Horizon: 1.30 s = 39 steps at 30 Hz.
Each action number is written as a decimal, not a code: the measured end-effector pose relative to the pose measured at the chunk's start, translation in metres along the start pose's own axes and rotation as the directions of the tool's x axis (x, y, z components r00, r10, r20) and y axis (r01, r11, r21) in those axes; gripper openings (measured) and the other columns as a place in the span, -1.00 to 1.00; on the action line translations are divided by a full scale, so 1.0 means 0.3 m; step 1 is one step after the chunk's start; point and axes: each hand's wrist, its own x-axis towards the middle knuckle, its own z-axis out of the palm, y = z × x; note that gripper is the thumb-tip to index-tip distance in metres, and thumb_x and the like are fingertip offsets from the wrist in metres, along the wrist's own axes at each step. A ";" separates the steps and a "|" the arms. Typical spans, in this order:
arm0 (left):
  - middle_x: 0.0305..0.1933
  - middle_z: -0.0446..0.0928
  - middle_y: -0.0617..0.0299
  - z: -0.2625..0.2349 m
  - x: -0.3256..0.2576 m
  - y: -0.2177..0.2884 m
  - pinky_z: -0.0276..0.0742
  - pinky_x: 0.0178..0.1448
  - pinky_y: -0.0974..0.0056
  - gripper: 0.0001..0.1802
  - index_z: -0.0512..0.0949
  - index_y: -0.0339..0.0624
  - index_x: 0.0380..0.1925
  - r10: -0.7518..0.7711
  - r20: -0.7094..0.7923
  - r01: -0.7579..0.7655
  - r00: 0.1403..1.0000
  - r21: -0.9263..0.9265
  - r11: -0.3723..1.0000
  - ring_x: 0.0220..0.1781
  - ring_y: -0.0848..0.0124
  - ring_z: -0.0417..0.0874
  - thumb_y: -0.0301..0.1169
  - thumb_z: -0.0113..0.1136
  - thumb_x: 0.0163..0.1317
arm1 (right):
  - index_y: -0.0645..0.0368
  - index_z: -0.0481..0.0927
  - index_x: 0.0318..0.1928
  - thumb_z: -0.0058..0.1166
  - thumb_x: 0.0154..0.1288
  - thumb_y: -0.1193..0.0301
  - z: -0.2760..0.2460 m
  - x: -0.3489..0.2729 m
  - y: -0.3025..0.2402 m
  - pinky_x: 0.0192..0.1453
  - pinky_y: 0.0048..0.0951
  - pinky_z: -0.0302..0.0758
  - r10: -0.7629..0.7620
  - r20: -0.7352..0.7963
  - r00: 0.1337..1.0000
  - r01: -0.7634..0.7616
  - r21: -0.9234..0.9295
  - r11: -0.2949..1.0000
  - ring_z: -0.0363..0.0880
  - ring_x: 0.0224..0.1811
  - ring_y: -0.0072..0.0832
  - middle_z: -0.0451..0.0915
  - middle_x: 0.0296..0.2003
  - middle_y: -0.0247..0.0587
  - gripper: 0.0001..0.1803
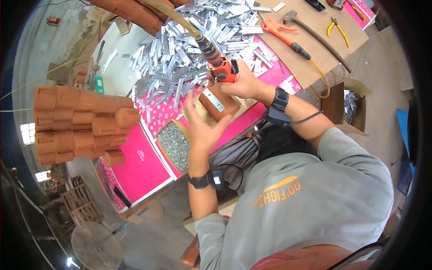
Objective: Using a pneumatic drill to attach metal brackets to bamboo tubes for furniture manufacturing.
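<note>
Head view shows the right hand (243,83) clamped round one orange pneumatic screwdriver (221,67), its tip over a single brown wooden block (219,104) carrying one metal bracket (213,99). Just below the block, the left hand (202,126) is spread open, fingers apart, holding nothing. One box of screws (174,145) sits on the counter (139,171) beside that hand.

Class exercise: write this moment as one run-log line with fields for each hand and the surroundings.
left hand: open, beside wooden block | right hand: grips orange power screwdriver over block | nearby: metal brackets pile, screw tray
</note>
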 end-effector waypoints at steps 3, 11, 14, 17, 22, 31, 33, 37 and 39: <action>0.03 0.57 0.00 -0.094 -0.068 -0.032 0.43 0.28 0.09 -0.46 0.53 -0.27 0.10 -0.266 -0.254 0.280 0.930 0.018 0.960 0.15 0.08 0.55 -0.38 0.42 0.11 | 0.27 0.54 -0.04 0.09 0.06 0.59 -0.008 -0.005 -0.034 0.03 -0.43 0.52 -0.030 -0.022 0.999 0.029 -0.045 0.999 0.55 -0.16 -0.58 0.62 -0.25 -0.31 -0.63; -0.26 0.65 -0.03 -0.244 -0.219 -0.137 0.57 -0.10 0.14 -0.77 0.70 -0.34 -0.23 -0.361 -0.185 0.404 0.914 0.484 0.776 -0.27 0.12 0.66 -0.45 0.38 0.13 | 0.27 0.54 -0.07 0.08 0.06 0.59 -0.003 0.006 -0.006 0.03 -0.42 0.51 -0.028 -0.009 1.000 0.027 -0.022 0.999 0.57 -0.17 -0.55 0.62 -0.27 -0.29 -0.65; -0.25 0.63 -0.02 -0.244 -0.202 -0.127 0.52 0.01 0.06 -0.78 0.70 -0.32 -0.25 -0.499 -0.163 0.518 0.851 0.417 0.747 -0.14 0.04 0.64 -0.43 0.37 0.14 | 0.28 0.55 -0.09 0.07 0.07 0.62 -0.003 0.004 -0.005 0.04 -0.41 0.52 -0.032 0.010 0.999 0.032 -0.055 0.998 0.58 -0.17 -0.53 0.62 -0.27 -0.27 -0.68; -0.26 0.62 -0.04 -0.246 -0.212 -0.150 0.53 -0.02 0.06 -0.80 0.69 -0.33 -0.26 -0.491 -0.146 0.506 0.859 0.392 0.769 -0.18 0.03 0.64 -0.43 0.35 0.16 | 0.28 0.56 -0.10 0.07 0.08 0.61 0.012 -0.007 -0.024 0.04 -0.40 0.53 -0.020 -0.016 1.000 0.020 -0.019 1.000 0.59 -0.17 -0.53 0.62 -0.27 -0.27 -0.70; -0.27 0.63 -0.02 -0.234 -0.234 -0.147 0.52 -0.05 0.06 -0.83 0.70 -0.31 -0.26 -0.439 -0.237 0.496 0.867 0.335 0.801 -0.19 0.04 0.63 -0.43 0.28 0.23 | 0.28 0.51 -0.02 0.06 0.10 0.62 -0.002 -0.002 -0.005 0.02 -0.38 0.54 -0.039 -0.024 0.999 0.038 -0.045 0.998 0.59 -0.18 -0.53 0.62 -0.28 -0.26 -0.64; -0.26 0.67 0.04 -0.197 -0.263 -0.140 0.57 -0.16 0.18 -0.83 0.71 -0.28 -0.20 -0.420 -0.396 0.496 0.817 0.111 0.861 -0.28 0.21 0.67 -0.43 0.30 0.27 | 0.28 0.50 0.01 0.04 0.09 0.62 0.001 -0.001 0.000 0.04 -0.39 0.53 -0.045 0.021 0.999 0.047 -0.103 0.994 0.59 -0.16 -0.52 0.63 -0.27 -0.27 -0.60; -0.25 0.68 0.05 -0.196 -0.269 -0.154 0.57 -0.19 0.21 -0.83 0.71 -0.28 -0.20 -0.391 -0.405 0.479 0.826 0.140 0.866 -0.30 0.26 0.68 -0.44 0.31 0.27 | 0.28 0.49 0.03 0.04 0.09 0.63 0.003 -0.001 -0.003 0.04 -0.38 0.53 -0.031 0.023 0.999 0.034 -0.127 0.991 0.59 -0.16 -0.52 0.63 -0.26 -0.26 -0.58; -0.23 0.70 0.08 -0.185 -0.247 -0.120 0.61 -0.18 0.26 -0.86 0.66 -0.31 -0.16 -0.465 -0.436 0.518 0.770 0.004 0.855 -0.29 0.35 0.69 -0.53 0.27 0.29 | 0.27 0.43 0.10 0.04 0.10 0.64 0.003 0.001 0.004 0.02 -0.40 0.53 -0.016 -0.010 1.000 0.016 -0.080 0.997 0.59 -0.14 -0.52 0.63 -0.24 -0.25 -0.52; -0.21 0.70 0.07 -0.163 -0.262 -0.169 0.64 -0.16 0.27 -0.87 0.63 -0.32 -0.15 -0.433 -0.490 0.390 0.757 -0.194 0.900 -0.25 0.37 0.70 -0.56 0.24 0.31 | 0.26 0.42 0.12 0.04 0.10 0.64 0.009 0.004 -0.006 0.00 -0.40 0.54 -0.017 -0.004 1.000 0.016 -0.060 0.998 0.59 -0.14 -0.52 0.63 -0.23 -0.25 -0.50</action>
